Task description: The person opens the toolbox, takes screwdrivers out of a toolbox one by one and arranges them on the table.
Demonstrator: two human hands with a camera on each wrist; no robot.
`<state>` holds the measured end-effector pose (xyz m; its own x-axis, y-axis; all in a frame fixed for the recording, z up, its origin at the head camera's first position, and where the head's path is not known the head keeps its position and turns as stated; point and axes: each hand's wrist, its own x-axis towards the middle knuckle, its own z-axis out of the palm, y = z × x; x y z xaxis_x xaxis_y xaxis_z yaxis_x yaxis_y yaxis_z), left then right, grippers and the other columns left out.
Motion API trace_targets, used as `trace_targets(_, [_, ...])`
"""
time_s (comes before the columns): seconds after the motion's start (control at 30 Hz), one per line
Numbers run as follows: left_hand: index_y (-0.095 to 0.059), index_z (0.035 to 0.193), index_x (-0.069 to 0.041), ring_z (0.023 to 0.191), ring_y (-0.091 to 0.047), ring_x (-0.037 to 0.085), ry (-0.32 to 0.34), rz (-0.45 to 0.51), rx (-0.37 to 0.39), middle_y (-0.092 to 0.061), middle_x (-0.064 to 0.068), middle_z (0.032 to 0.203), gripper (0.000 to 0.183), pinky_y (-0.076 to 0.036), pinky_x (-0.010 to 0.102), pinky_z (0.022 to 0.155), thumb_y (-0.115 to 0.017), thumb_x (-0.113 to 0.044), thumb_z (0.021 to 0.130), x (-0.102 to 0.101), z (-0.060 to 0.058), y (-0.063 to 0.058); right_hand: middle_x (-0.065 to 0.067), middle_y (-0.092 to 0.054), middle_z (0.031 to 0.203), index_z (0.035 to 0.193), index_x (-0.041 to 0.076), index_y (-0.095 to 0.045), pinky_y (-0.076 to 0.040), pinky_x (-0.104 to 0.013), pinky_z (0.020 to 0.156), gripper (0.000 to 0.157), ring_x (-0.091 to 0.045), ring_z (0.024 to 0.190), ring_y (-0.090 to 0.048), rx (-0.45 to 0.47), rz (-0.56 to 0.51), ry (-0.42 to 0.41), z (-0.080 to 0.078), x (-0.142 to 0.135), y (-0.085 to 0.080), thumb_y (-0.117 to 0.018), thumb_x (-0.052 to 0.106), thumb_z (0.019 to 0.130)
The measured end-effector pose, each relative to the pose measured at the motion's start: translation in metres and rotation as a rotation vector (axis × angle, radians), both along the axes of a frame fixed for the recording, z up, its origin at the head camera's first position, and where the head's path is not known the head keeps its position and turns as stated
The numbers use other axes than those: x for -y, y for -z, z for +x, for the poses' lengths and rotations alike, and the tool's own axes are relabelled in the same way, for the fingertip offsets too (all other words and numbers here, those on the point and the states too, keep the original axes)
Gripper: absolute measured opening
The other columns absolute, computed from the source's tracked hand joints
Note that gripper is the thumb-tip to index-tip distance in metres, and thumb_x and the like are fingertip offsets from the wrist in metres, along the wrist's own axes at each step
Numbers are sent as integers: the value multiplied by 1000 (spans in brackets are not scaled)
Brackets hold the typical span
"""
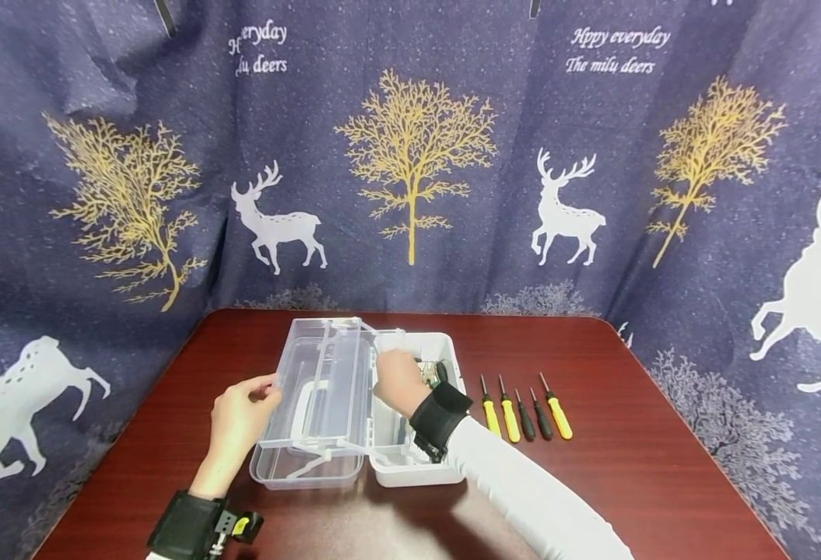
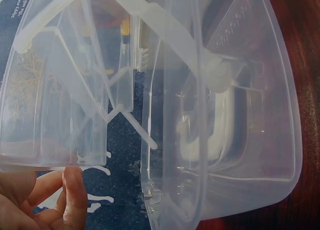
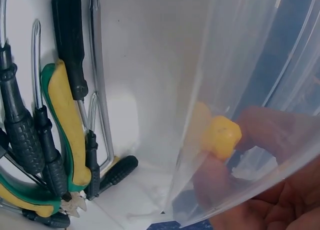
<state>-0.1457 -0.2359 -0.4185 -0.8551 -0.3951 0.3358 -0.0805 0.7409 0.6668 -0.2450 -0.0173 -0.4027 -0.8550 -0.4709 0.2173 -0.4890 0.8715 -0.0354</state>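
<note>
My left hand [image 1: 242, 412] pinches the edge of a clear plastic tray [image 2: 75, 135], which is raised on folding arms over the transparent lid [image 1: 308, 474] of a toolbox. The lid is swung out to the left. Over the toolbox's white base [image 1: 420, 476], my right hand [image 1: 398, 379] pinches what looks like a yellow-handled screwdriver [image 3: 223, 137]. Only its rounded handle end shows clearly, against the clear plastic; the shaft is hidden. Beside that hand, the base holds yellow-and-green pliers [image 3: 70, 125], several black-handled screwdrivers [image 3: 68, 39] and a bent metal rod [image 3: 100, 89].
Several screwdrivers with yellow and black handles [image 1: 528, 412] lie in a row on the red-brown table [image 1: 634, 474], right of the toolbox. A dark blue curtain [image 1: 452, 288] with deer and trees hangs behind the table's far edge.
</note>
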Motion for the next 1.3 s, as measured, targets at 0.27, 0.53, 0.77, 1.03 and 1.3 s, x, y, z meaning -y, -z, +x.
trace_targets(0.27, [-76,102,-7,69,-66,24,7,0,-22,-75,12,81,25,-40,26,57,-63,-13,81,-1,1,-3,-9,-71,70,67,7,-65,-53,-34,54,14,-24,64,-68,-14,-16,-22,-1,-2,2,-76,15,63])
trace_targets(0.53, [-75,104,-7,65,-62,18,9,4,-6,-74,13,83,25,-39,26,56,-63,-13,82,-1,1,-2,-6,-68,66,61,10,-61,-49,-33,55,14,-22,59,-64,23,-71,-13,-4,-4,6,-73,14,66])
trace_targets(0.77, [-75,103,-6,69,-65,23,11,1,-12,-75,13,83,25,-41,27,57,-63,-13,82,-1,1,-2,-5,-69,66,67,8,-66,-49,-34,57,9,-23,61,-64,18,-159,-43,-2,-8,5,-74,13,65])
trace_targets(1.03, [-75,104,-7,66,-63,19,17,-2,-4,-74,12,82,25,-40,26,58,-63,-13,82,-1,1,-2,0,-55,53,52,15,-46,-46,-33,55,31,-20,54,-54,54,-205,-58,0,-13,2,-74,13,67])
trace_targets(1.3, [-75,104,-7,70,-65,23,13,3,-3,-75,13,84,25,-41,27,58,-63,-15,83,-1,1,-2,9,-24,45,48,19,-29,-22,-23,45,47,-10,46,-27,187,-275,-42,-3,-17,-2,-69,11,70])
